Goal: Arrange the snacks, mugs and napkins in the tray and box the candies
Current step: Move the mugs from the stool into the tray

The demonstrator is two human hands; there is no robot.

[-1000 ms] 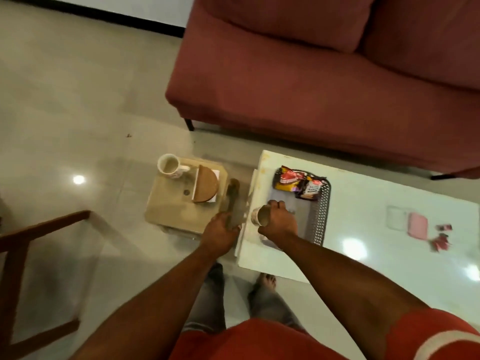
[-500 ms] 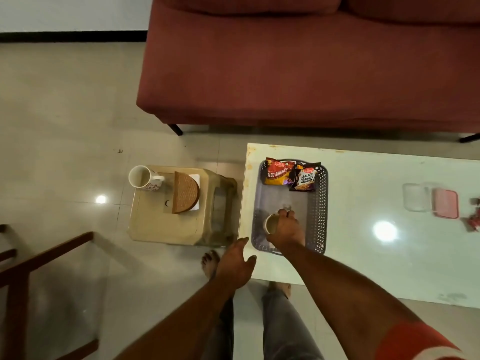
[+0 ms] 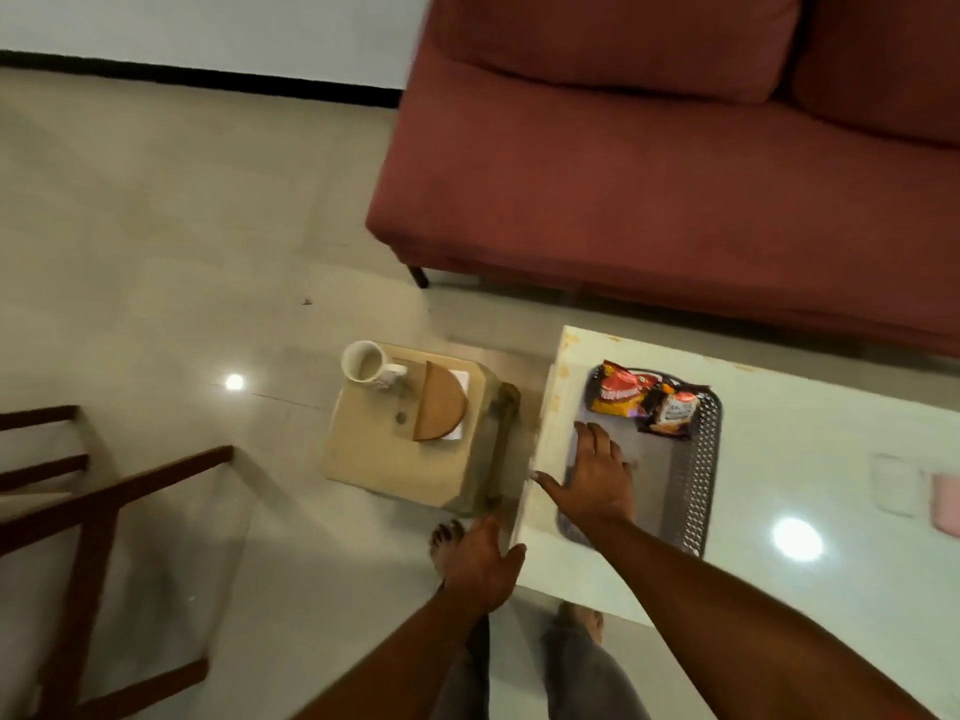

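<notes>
A dark mesh tray lies on the white table. Two snack packets, a yellow-red one and a dark one, rest at its far end. My right hand hovers flat over the tray's left side with fingers spread; whatever is beneath it is hidden. My left hand hangs open beside the table's near-left corner, over the floor. A white mug stands on a beige stool, next to a wooden half-round napkin holder with white napkins.
A clear box and its pink lid lie at the table's right side. A red sofa stands behind the table, and a wooden chair frame at the left. My bare feet are on the tiled floor.
My right hand carried a mug into the tray and now lies spread open, the mug out of sight. My left hand dropped from the stool's edge to the table corner. The view swung left.
</notes>
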